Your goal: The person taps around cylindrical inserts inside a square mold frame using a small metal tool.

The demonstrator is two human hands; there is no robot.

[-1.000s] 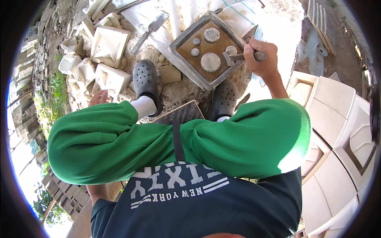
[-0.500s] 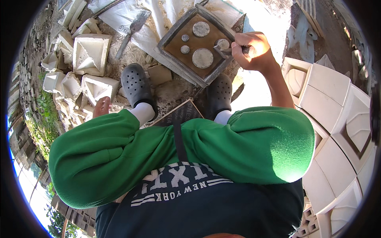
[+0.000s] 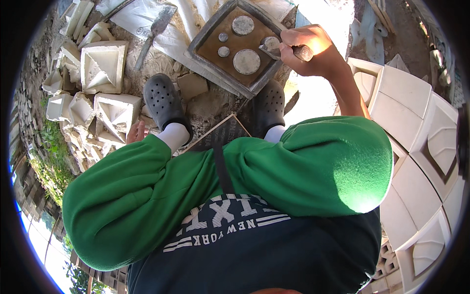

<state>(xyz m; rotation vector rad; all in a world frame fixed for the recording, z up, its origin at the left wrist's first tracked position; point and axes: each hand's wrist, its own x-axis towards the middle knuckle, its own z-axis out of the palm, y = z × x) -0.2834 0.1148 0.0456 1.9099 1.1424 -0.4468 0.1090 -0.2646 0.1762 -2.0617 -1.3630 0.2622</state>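
My right hand (image 3: 313, 53) is closed round the handle of a small trowel (image 3: 270, 52), with the handle's rounded end facing up. Its metal blade lies at the right side of a square, dark grey mould (image 3: 214, 77), close beside a round, pale disc (image 3: 270, 43). Inside the mould is a brown surface. Two larger discs (image 3: 246, 61) and two small ones (image 3: 223, 52) are set in it. Only the fingers of my left hand (image 3: 137, 131) show past my left knee; they look extended and hold nothing visible. The rest of that hand is hidden.
Pale, broken cast blocks (image 3: 104, 67) are heaped on the left. A larger trowel (image 3: 155, 35) lies on white sheeting beyond my left clog (image 3: 164, 100). Finished pale blocks (image 3: 404, 100) are stacked at my right. A dark, wood-edged board (image 3: 223, 133) lies between my feet.
The whole view has shifted a little, so the mould sits higher and further left. My right wrist has turned, and the end of the trowel handle shows more. My left hand remains by the knee.
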